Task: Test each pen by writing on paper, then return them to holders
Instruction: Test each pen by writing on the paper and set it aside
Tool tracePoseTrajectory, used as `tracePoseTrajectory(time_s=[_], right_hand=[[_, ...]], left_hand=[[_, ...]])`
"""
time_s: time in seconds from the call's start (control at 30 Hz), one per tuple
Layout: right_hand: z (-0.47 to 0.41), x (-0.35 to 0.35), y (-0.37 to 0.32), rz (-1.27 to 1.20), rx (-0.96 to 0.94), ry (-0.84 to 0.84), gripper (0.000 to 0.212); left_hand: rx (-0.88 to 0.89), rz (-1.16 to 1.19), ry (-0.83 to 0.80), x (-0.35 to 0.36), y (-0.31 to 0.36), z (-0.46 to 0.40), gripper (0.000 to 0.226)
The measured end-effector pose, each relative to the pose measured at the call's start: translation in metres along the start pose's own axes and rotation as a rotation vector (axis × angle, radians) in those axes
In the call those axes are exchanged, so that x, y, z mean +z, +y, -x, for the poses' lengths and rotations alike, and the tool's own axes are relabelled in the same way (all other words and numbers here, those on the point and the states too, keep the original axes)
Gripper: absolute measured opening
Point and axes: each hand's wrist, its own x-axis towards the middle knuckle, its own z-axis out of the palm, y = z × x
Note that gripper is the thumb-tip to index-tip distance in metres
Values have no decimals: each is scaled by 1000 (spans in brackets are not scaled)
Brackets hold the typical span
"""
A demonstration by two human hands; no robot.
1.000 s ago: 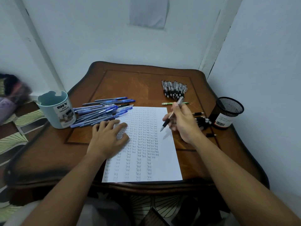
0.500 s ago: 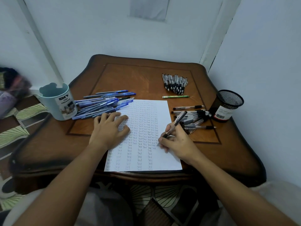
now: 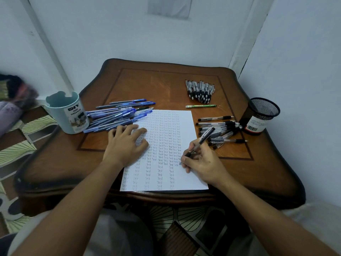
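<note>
A pen under test at a crowded table — the right hand (image 3: 203, 163) pinches a black pen (image 3: 200, 143), tip at the paper (image 3: 191, 174), while the left hand (image 3: 125, 145) lies flat, fingers spread, pinning the sheet.

Head view: a smudge or skewed line looks likely if the sheet slips; loose black pens (image 3: 219, 132) just beyond the writing hand could roll if nudged. The mesh holder (image 3: 262, 115) stands farther right near the table (image 3: 258, 172) edge — open wood lies nearer the wrist.

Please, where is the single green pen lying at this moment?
In the head view, the green pen lies alone on the table, on the right side past the top right corner of the paper, between the neat row of black pens and the loose black pile.
</note>
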Motion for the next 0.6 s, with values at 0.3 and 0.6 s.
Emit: tracePoseTrajectory(time_s=[0.3, 0.6], right_hand=[[-1, -1, 2, -45, 19, -4, 27], [-1, -2, 1, -33, 12, -10, 27]], left_hand=[[5, -10, -6, 1, -1, 0, 62], [9, -15, -12, 0, -2, 0, 69]])
